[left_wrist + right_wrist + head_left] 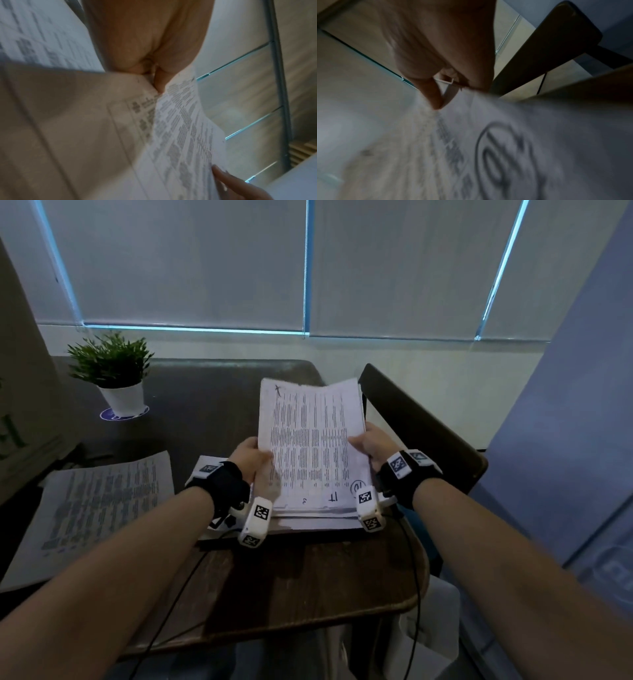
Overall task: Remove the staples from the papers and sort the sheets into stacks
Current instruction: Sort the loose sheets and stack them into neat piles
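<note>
Holding the bundle of papers (310,440) by its 2 side edges, the left hand (251,458) and right hand (371,443) are each pinched on it; light and floppy, it is best gripped between them, above the stack (308,517).

Head view looking down and forward over both forearms at the printed sheets (313,446), wrist views close beneath each hand, sharing those sheets

between the fingers (263,455) sits matt white printed paper (310,440), slightly crinkled at its far edge. under it the table (308,577) is brown wood grain, worn and dull. black cloth wrist straps (226,484) behind the fingers look soft.
</note>
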